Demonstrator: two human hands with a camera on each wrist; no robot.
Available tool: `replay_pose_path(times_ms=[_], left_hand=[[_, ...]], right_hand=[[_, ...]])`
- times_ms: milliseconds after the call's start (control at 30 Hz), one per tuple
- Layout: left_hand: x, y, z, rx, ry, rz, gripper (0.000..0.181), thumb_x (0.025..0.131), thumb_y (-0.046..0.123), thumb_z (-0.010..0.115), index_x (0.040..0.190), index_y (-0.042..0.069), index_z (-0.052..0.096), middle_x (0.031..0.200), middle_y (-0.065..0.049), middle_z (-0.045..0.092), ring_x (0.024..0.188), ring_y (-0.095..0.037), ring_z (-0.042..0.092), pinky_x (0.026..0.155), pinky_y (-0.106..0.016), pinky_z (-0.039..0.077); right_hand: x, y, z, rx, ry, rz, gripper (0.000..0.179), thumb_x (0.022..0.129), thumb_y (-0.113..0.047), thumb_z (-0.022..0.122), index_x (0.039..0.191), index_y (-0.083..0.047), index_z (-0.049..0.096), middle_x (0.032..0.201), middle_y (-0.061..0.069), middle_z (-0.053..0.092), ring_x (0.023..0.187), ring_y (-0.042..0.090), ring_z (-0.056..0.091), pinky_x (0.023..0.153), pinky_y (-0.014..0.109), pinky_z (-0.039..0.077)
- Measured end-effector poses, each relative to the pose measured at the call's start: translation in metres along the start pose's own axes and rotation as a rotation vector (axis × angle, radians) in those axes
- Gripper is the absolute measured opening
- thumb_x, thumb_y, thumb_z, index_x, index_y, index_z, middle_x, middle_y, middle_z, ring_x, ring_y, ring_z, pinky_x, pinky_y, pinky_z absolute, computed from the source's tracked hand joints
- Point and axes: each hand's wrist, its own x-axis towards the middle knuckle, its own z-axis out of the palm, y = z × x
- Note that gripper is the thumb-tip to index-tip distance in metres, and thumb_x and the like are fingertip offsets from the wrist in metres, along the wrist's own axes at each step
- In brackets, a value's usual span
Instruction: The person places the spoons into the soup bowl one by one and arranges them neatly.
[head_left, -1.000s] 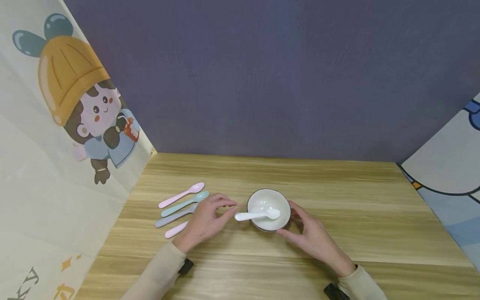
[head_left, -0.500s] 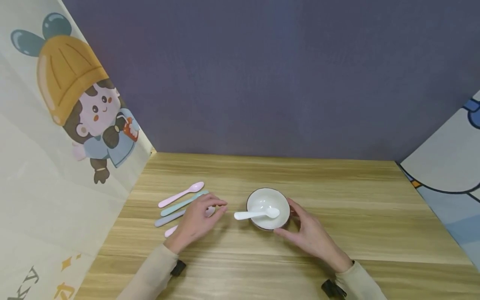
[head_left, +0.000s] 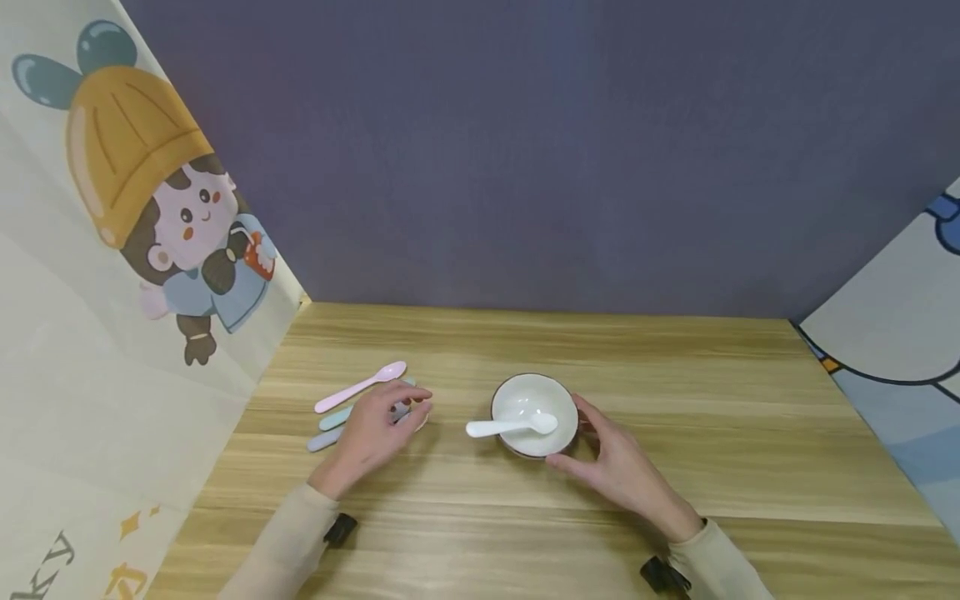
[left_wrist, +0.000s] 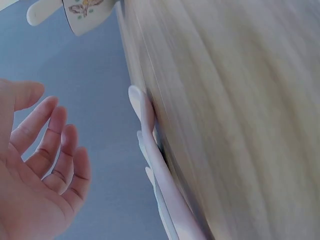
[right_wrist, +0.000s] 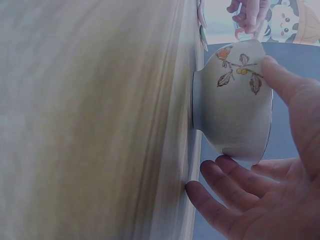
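A white bowl point(head_left: 519, 395) with a dark rim stands upright on the table; a plant pattern shows on its side in the right wrist view. Across its rim lies a white spoon point(head_left: 491, 428), handle jutting out left. My right hand point(head_left: 626, 471) holds the bowl from the right, thumb on the near side and fingers on the far side. My left hand point(head_left: 372, 429) hovers over several spoons, fingers loosely bent, with nothing in it. Of these, a pink spoon point(head_left: 352, 394) lies farthest back, then a teal spoon point(head_left: 335, 418) and a grey-blue spoon point(head_left: 324, 439); the nearest, pink, is mostly hidden.
The wood-grain table point(head_left: 720, 417) runs back to a dark blue-grey panel point(head_left: 540, 167). A light wall with a cartoon figure point(head_left: 187, 217) borders the left side, and another printed panel point(head_left: 900, 333) borders the right.
My left hand has moved left, away from the white spoon's handle and over the spoons lying there. My right hand stays at the bowl, which has not visibly moved.
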Motion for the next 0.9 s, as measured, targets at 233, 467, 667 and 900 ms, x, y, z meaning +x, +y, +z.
replay_pose_path(times_ms=[233, 467, 667, 900], left_hand=[[0.0, -0.004, -0.009, -0.003, 0.005, -0.008, 0.017, 0.098, 0.024, 0.078, 0.11, 0.014, 0.083, 0.103, 0.009, 0.076, 0.092, -0.014, 0.068, 0.082, -0.036, 0.055], [-0.004, -0.012, -0.015, 0.028, 0.004, -0.042, 0.017, 0.098, 0.023, 0.077, 0.111, 0.014, 0.083, 0.105, 0.008, 0.077, 0.093, -0.017, 0.069, 0.083, -0.034, 0.055], [-0.005, -0.026, -0.023, 0.04, 0.042, -0.034, 0.014, 0.096, 0.018, 0.078, 0.108, 0.012, 0.083, 0.099, 0.004, 0.077, 0.088, -0.02, 0.07, 0.078, -0.04, 0.057], [-0.009, -0.034, -0.03, 0.07, 0.059, -0.01, 0.015, 0.096, 0.014, 0.077, 0.109, 0.01, 0.083, 0.096, 0.004, 0.076, 0.085, -0.018, 0.067, 0.075, -0.038, 0.056]], right_hand=[[0.003, -0.002, 0.0, -0.001, 0.002, -0.019, 0.105, 0.08, -0.048, 0.093, 0.161, -0.004, 0.043, 0.129, 0.011, 0.074, 0.117, 0.032, 0.073, 0.101, 0.052, 0.059], [0.005, -0.003, 0.001, 0.011, -0.007, -0.023, 0.106, 0.081, -0.05, 0.092, 0.161, -0.003, 0.043, 0.131, 0.01, 0.074, 0.117, 0.03, 0.073, 0.101, 0.049, 0.059], [0.005, -0.003, 0.0, 0.012, -0.006, -0.034, 0.105, 0.081, -0.048, 0.092, 0.161, -0.002, 0.042, 0.133, 0.011, 0.073, 0.116, 0.03, 0.074, 0.101, 0.049, 0.06], [-0.002, -0.002, -0.002, -0.003, 0.012, -0.037, 0.102, 0.083, -0.05, 0.091, 0.161, -0.004, 0.044, 0.126, 0.005, 0.075, 0.111, 0.024, 0.075, 0.098, 0.05, 0.06]])
